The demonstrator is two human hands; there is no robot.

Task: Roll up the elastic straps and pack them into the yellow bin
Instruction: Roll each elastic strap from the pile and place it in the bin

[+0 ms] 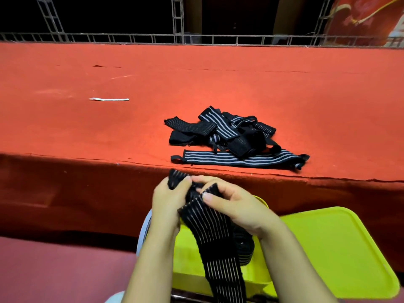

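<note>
From my remote seat I see both hands working one black elastic strap (215,232) with thin pale stripes, held up in front of the edge of the red-covered table (153,88). The left hand (169,200) has its fingers curled round the strap's upper end, thumb pressed on top of the bunched fabric. The right hand (235,205) pinches the strap just beside it, thumb flat on the striped face and the other fingers wrapped behind. The two hands sit close together, almost touching, with the fabric folded between them. From there the strap hangs down between the forearms and runs out of the bottom of the view.

Below the hands sits the yellow bin (220,274), and I can make out a dark rolled strap (243,248) lying inside it, partly hidden behind the hanging one. A flat yellow lid (341,254) or tray lies just beside the bin on the right; I cannot tell whether it touches it.

On the table, near its front edge, lies a loose pile of straps (227,133), black with white stripes, tangled over one another. One long striped strap (240,159) lies stretched out flat at the near side of the pile. Well apart to the left, a small white strip (109,99) rests on the cloth. A metal truss railing (196,38) runs along the far side of the table
</note>
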